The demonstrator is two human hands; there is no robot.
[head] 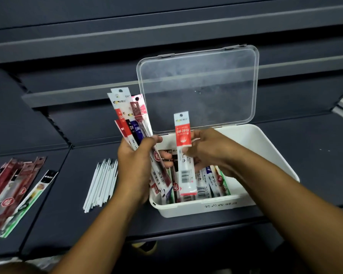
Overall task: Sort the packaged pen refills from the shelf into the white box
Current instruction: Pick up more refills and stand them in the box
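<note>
Reaching forward from the near edge of the view, a person's two bare forearms meet over a dark shelf, where an open white box sits just right of centre. The box already holds a loose layer of packaged pen refills, lying lengthwise and overlapping, so by my reading a good part of the sorting is done. Over the box, the right hand pinches a single red-and-white packet between thumb and fingers, holding it upright with its lower end hanging just above the packets inside; it looks about to go in, though it has not been let go. Beside it, over the box's left edge, the left hand is curled round a fanned bundle of packets, red, dark blue and maroon, their hang-tab ends pointing up and away. That bundle is not yet in the box. On the shelf to the left of the box lies a row of thin white sticks, perhaps bare refills without packaging; I cannot tell for sure. Farther left, near the edge of view, a heap of maroon and green packets rests on the shelf, well apart from the box, and that seems to be the bulk of what is left to sort. Behind the hands, the box's clear lid stands tipped back on its hinge. Beyond it rise more dark shelves in stepped tiers.
</note>
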